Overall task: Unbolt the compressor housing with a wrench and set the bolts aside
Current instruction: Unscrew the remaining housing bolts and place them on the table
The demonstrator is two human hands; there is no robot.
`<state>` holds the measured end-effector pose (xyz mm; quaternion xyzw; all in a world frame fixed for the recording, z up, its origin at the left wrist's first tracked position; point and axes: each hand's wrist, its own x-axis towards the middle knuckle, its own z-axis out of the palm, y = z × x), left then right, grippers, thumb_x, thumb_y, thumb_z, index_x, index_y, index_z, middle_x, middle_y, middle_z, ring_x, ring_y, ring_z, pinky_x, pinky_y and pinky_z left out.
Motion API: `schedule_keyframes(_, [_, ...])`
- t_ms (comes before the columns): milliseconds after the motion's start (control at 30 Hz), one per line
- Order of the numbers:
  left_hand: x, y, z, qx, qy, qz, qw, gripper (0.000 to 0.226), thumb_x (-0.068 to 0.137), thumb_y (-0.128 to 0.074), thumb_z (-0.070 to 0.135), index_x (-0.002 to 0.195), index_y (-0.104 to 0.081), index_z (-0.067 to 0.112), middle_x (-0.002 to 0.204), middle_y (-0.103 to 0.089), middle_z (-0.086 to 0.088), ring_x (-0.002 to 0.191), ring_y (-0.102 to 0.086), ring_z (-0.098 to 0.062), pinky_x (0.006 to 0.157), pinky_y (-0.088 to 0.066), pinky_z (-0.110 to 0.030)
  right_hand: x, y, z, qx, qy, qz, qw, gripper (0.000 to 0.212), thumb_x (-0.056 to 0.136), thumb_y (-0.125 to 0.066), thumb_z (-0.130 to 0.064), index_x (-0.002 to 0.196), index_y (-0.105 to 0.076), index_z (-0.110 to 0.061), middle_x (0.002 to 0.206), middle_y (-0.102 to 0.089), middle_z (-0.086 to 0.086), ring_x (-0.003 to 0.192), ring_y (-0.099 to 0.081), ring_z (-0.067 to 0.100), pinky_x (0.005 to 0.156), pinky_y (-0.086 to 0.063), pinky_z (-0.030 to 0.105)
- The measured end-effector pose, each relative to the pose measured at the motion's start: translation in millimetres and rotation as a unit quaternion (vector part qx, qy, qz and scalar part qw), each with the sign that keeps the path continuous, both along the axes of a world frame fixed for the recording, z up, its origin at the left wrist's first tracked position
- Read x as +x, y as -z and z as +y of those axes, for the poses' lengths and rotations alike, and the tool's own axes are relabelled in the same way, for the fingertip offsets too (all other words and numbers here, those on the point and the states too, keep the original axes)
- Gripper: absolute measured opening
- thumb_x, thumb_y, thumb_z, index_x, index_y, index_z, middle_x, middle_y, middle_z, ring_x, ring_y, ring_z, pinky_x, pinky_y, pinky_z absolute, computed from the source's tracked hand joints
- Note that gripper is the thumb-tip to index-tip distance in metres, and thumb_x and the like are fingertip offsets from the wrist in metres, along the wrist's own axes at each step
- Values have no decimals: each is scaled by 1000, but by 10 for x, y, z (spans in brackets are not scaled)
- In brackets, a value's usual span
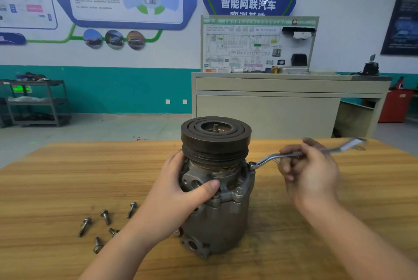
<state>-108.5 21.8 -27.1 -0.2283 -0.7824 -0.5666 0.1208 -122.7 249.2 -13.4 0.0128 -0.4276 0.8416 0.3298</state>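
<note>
1. Bracing the compressor (217,207) upright on the table (56,180), my left hand (181,191) wraps its fingers and thumb round the upper housing so it won't turn under the wrench (294,155).
2. My right hand (307,173), fingers curled round the shank, keeps the ring end seated on a bolt at the right flange; it looks blurred, likely mid-swing.
3. Five bolts (104,225) lie loose left of the compressor, clear of my working side.

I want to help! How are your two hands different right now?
The left hand wraps the compressor, steadying it; the right hand grips the wrench. The left hand looks sharp; the right hand looks blurred. Both are bare and above the wooden table.
</note>
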Motion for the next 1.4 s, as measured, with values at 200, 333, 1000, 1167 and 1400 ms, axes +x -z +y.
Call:
schedule_keyframes(200, [-2,-4,0,-4,4,-4,1000,53,54,-66,68,103,-46,72,120,-53,34,109,-50,18,79,-42,-2,-467,-141,91,-25,-268,-223,937,23,102,-35,-10,83,-46,-6,57,-60,9,34,-45,11,31,-33,16])
schedule_keyframes(333, [-10,4,-4,-1,7,0,1000,53,55,-67,67,104,-47,70,121,-54,32,109,-51,16,87,-43,-9,-356,-158,111,-53,-156,-101,981,24,105,-33,-22,86,-42,-11,56,-67,8,40,-58,13,39,-45,17])
schedule_keyframes(1000, [-19,10,4,7,6,5,1000,59,56,-68,65,112,-51,55,123,-57,22,113,-54,8,97,-45,-23,359,328,-161,402,132,290,858,14,103,-41,-37,99,-52,-29,94,-65,3,65,-62,18,56,-49,28])
schedule_keyframes(1167, [-11,-7,13,5,3,5,1000,47,55,-69,63,96,-49,73,113,-56,33,106,-53,16,81,-43,-5,33,14,-87,57,43,82,994,19,99,-31,-6,87,-38,-19,54,-61,8,30,-37,16,40,-29,14])
schedule_keyframes(1400, [9,-27,5,-2,13,6,1000,49,64,-78,60,92,-43,80,108,-52,41,103,-50,22,74,-42,-1,-308,-206,72,-20,-178,-109,978,21,105,-32,-19,89,-44,-10,56,-61,10,35,-48,14,34,-36,17])
